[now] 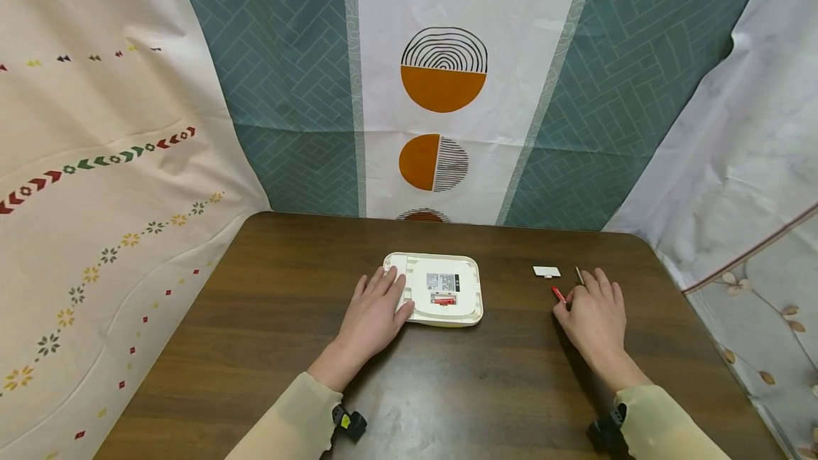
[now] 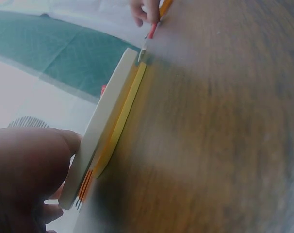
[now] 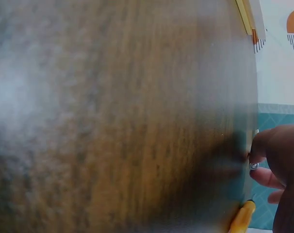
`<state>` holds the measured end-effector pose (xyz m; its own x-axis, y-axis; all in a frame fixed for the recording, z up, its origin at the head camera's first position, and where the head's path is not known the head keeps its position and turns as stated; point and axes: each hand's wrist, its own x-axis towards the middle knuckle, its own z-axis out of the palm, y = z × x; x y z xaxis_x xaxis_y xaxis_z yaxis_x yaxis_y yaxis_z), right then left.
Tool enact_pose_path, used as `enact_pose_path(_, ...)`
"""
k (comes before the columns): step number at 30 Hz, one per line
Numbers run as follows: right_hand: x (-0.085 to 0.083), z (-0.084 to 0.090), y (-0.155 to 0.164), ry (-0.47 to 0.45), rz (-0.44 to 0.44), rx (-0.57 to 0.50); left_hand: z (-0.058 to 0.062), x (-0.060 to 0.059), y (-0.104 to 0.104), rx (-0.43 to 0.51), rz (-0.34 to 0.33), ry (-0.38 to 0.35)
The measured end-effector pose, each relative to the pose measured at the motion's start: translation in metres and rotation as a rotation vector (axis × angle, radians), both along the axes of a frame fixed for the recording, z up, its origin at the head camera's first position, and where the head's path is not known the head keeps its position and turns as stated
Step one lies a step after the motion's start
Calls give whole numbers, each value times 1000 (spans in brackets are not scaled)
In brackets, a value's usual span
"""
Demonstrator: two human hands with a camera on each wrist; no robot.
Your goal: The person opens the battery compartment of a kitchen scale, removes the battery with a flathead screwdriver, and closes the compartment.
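A white rounded-square device [image 1: 463, 268] lies face down on the brown table [image 1: 498, 382]. Its back bay is uncovered and shows a red battery [image 1: 443, 299]. My left hand [image 1: 373, 311] rests flat on the device's left edge with straight fingers; the left wrist view shows the thumb [image 2: 25, 165] against the device's rim [image 2: 108, 121]. To the right, my right hand [image 1: 594, 314] has curled fingers pinching a slim red tool [image 1: 559, 294] against the table. The tool's metal tip [image 2: 142, 48] points toward the device. The right wrist view shows a yellow end [image 3: 242, 217] below the fingers [image 3: 278, 150].
A small white cover piece [image 1: 546, 272] lies on the table just behind the right hand. A thin grey rod [image 1: 579, 275] sits beside it. Patterned cloths hang behind and to both sides of the table. Its front edge is near my sleeves.
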<state>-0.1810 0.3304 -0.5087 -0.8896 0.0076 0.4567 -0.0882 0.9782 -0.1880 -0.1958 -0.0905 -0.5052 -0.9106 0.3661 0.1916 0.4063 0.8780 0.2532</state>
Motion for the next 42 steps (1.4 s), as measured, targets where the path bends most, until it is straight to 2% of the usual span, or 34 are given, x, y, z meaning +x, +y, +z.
enact_pose_path(11, 2, 1, 0, -25, 4, 32, 0, 0, 0, 9, -4, 26)
enact_pose_path(21, 4, 3, -2, -86, -16, 33, 0, 0, 0, 11, 0, 11)
enact_pose_path(42, 4, 2, -3, -59, -17, 20, 0, 1, 0, 12, 0, 14)
